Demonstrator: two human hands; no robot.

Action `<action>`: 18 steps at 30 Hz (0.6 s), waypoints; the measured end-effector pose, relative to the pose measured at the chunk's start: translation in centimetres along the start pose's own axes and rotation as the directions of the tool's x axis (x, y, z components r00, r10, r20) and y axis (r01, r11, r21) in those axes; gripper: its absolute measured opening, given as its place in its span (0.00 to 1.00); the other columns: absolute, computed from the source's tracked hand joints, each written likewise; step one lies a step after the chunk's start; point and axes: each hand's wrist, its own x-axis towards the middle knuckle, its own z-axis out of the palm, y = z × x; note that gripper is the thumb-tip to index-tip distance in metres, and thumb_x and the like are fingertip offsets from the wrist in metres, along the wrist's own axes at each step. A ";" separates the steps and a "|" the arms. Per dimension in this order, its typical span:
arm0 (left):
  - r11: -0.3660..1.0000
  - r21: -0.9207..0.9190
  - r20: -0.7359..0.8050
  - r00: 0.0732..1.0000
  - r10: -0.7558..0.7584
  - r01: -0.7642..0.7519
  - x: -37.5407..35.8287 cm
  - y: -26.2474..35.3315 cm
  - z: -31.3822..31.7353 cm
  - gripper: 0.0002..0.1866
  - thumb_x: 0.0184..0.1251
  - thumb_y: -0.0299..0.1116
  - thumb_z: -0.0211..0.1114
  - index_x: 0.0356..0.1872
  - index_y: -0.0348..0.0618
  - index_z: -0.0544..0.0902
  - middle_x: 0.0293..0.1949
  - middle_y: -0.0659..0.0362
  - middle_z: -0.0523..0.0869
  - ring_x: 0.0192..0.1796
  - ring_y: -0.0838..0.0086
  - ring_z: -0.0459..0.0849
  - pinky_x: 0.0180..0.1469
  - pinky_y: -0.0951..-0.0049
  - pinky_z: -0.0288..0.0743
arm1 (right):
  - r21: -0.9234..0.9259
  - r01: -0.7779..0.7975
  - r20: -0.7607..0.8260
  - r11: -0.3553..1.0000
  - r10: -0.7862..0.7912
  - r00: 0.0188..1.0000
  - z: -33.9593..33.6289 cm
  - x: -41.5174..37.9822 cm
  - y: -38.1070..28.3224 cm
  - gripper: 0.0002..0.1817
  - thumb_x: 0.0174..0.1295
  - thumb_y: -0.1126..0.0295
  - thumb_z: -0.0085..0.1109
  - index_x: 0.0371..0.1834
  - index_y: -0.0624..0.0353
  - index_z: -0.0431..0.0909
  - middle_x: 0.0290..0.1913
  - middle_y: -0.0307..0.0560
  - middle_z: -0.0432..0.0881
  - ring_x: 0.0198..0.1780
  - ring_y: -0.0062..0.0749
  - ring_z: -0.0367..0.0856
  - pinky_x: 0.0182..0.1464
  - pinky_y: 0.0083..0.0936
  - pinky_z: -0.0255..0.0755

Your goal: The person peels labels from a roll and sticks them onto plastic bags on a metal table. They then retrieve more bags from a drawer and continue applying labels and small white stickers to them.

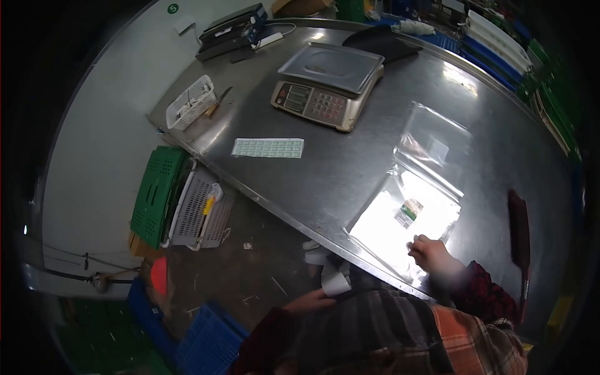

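Observation:
Low in front of my body, below the table edge, my left hand holds a curled white paper strip, with more of it looping up behind. My right hand is over the front part of a clear plastic bag lying flat on the steel table. Its fingers are bent and pinched together; whether something small is between them I cannot make out. Just beyond the fingertips, a small green and white label sits on the bag. Another clear bag lies behind, bearing a pale patch.
A weighing scale stands at the back of the steel table. Left of it are a sheet of pale green stickers and a white basket. A dark red long-handled tool lies at right. Crates stand on the floor.

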 end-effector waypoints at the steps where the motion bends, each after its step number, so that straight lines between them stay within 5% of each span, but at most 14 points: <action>1: 1.000 0.016 -0.009 1.000 0.007 -0.006 0.7 -1.2 -0.5 0.26 0.67 0.37 0.57 0.64 0.38 0.66 0.55 0.61 0.74 0.55 0.78 0.71 0.58 0.74 0.65 | 0.020 -0.031 -0.003 0.999 0.031 1.000 -0.2 0.0 -0.1 0.17 0.56 0.60 0.60 0.46 0.54 0.71 0.43 0.47 0.72 0.40 0.43 0.78 0.38 0.36 0.76; 5: 0.987 0.106 -0.151 0.979 0.138 -0.122 2.1 -3.5 -1.0 0.22 0.68 0.39 0.56 0.58 0.36 0.72 0.48 0.61 0.79 0.48 0.79 0.74 0.51 0.75 0.70 | -0.090 0.037 -0.006 0.995 -0.038 0.999 -1.4 -0.5 -1.0 0.11 0.57 0.64 0.57 0.40 0.55 0.73 0.38 0.46 0.73 0.38 0.44 0.78 0.36 0.36 0.75; 8: 0.971 0.236 -0.343 0.932 0.112 -0.030 2.8 -2.1 -1.3 0.18 0.69 0.40 0.55 0.47 0.33 0.79 0.39 0.58 0.83 0.42 0.78 0.77 0.46 0.74 0.71 | 0.022 -0.028 -0.024 0.999 0.028 0.999 -0.2 0.1 0.4 0.09 0.58 0.65 0.56 0.39 0.55 0.74 0.35 0.46 0.72 0.36 0.43 0.76 0.35 0.35 0.74; 9: 0.972 0.232 -0.387 0.912 0.137 -0.048 2.3 0.9 -0.5 0.18 0.69 0.41 0.54 0.39 0.32 0.81 0.32 0.57 0.83 0.38 0.77 0.78 0.42 0.72 0.71 | 0.256 -0.042 0.007 0.966 0.041 0.999 0.5 0.4 2.3 0.09 0.58 0.66 0.56 0.38 0.56 0.75 0.33 0.47 0.75 0.35 0.38 0.77 0.35 0.32 0.73; 10: 0.985 0.105 -0.402 0.900 0.169 -0.138 2.0 2.7 0.0 0.19 0.68 0.42 0.55 0.39 0.31 0.81 0.32 0.58 0.84 0.37 0.78 0.79 0.41 0.72 0.71 | 0.732 -0.315 0.188 0.605 0.265 0.946 0.8 0.7 4.2 0.09 0.58 0.66 0.56 0.38 0.58 0.77 0.33 0.50 0.79 0.34 0.34 0.78 0.37 0.30 0.72; 11: 0.980 0.083 -0.413 0.889 0.198 -0.180 1.8 3.8 0.2 0.19 0.68 0.42 0.55 0.38 0.31 0.81 0.32 0.59 0.84 0.36 0.78 0.79 0.40 0.73 0.71 | 0.540 -0.123 -0.131 0.833 0.227 0.965 1.1 1.8 8.0 0.10 0.60 0.65 0.56 0.37 0.60 0.78 0.33 0.50 0.82 0.35 0.30 0.79 0.37 0.31 0.71; 12: 0.973 0.061 -0.424 0.877 0.227 -0.223 1.7 5.0 0.4 0.19 0.67 0.42 0.55 0.38 0.31 0.81 0.32 0.59 0.83 0.35 0.79 0.79 0.39 0.74 0.71 | 0.436 -0.172 -0.302 0.883 0.324 0.896 -2.6 2.3 8.6 0.10 0.63 0.65 0.54 0.36 0.61 0.78 0.32 0.48 0.82 0.34 0.28 0.77 0.38 0.31 0.71; 13: 0.981 -0.033 -0.444 0.882 0.158 -0.192 0.9 7.3 1.3 0.19 0.67 0.41 0.55 0.37 0.30 0.81 0.32 0.59 0.83 0.35 0.79 0.78 0.38 0.75 0.71 | 0.421 -0.278 -0.562 0.863 0.489 0.667 -5.9 2.7 9.6 0.12 0.64 0.64 0.53 0.34 0.63 0.76 0.29 0.44 0.80 0.33 0.28 0.75 0.37 0.28 0.70; 16: 0.943 -0.189 -0.474 0.867 0.156 -0.273 1.4 8.1 2.0 0.19 0.68 0.39 0.54 0.39 0.28 0.80 0.35 0.57 0.83 0.37 0.79 0.79 0.40 0.77 0.70 | 0.351 0.091 -0.925 0.932 0.330 0.190 -16.0 0.7 4.4 0.08 0.61 0.70 0.57 0.34 0.64 0.73 0.26 0.42 0.76 0.31 0.27 0.75 0.36 0.24 0.69; 18: 0.928 -0.246 -0.466 0.874 0.141 -0.281 1.7 9.4 2.4 0.19 0.69 0.37 0.53 0.42 0.25 0.79 0.41 0.54 0.83 0.44 0.75 0.80 0.48 0.76 0.71 | 0.248 0.128 -0.900 0.960 0.179 0.397 -16.3 0.7 -0.9 0.05 0.60 0.73 0.57 0.36 0.62 0.73 0.30 0.42 0.77 0.33 0.25 0.75 0.36 0.24 0.69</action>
